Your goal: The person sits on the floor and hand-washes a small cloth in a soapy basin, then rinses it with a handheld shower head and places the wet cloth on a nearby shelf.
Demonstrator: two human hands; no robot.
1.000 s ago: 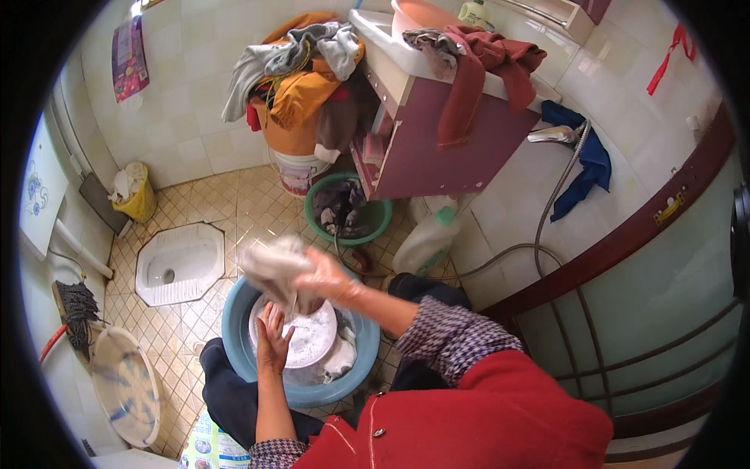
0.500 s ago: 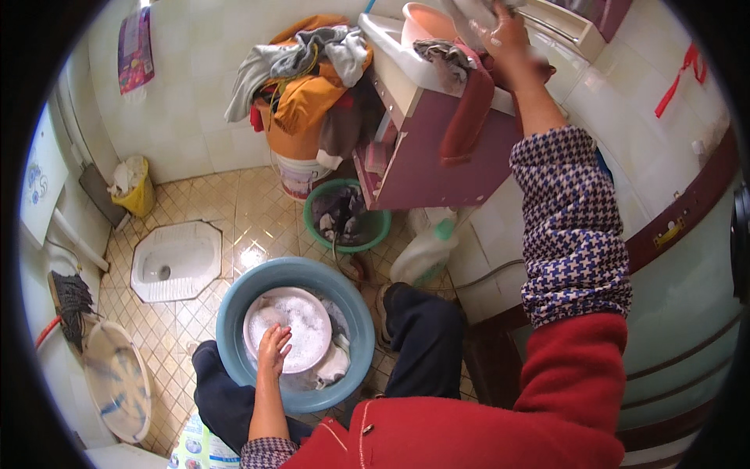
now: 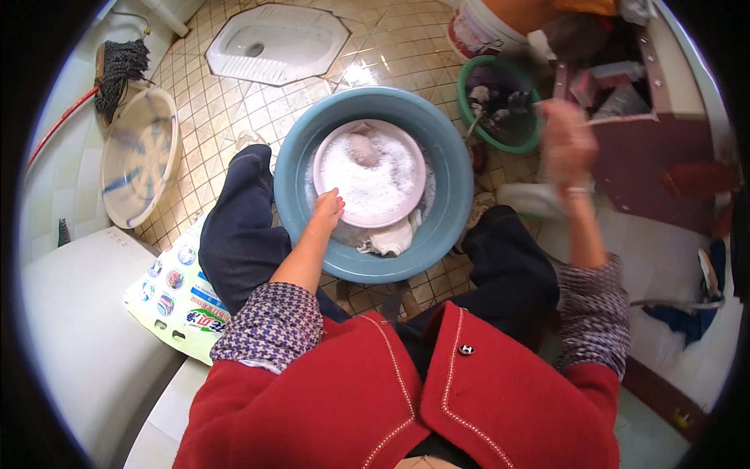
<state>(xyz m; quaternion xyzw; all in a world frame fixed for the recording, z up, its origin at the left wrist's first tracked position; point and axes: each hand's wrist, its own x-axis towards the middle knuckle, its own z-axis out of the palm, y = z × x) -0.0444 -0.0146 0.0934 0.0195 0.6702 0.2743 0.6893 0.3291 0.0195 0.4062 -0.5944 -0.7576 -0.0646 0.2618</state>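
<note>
My left hand is at the near left rim of a pale pink basin, fingers stretched out and holding nothing. White suds fill this basin, and a pinkish lump pokes up through them. The basin sits inside a large blue tub, where a white cloth lies in sudsy water against its near side. My right hand hangs in the air to the right, near a green basin of dark wet clothes. Motion smears its fingers.
A purple cabinet stands at right, a white bottle beside it. Beyond the tub is a squat toilet. At left are a mop head, a leaning cream basin and a printed bag. A bucket stands far right.
My right hand has come down from the cabinet top, where it was at a greyish thing. The view has tilted downward. My left hand stays by the pink basin.
</note>
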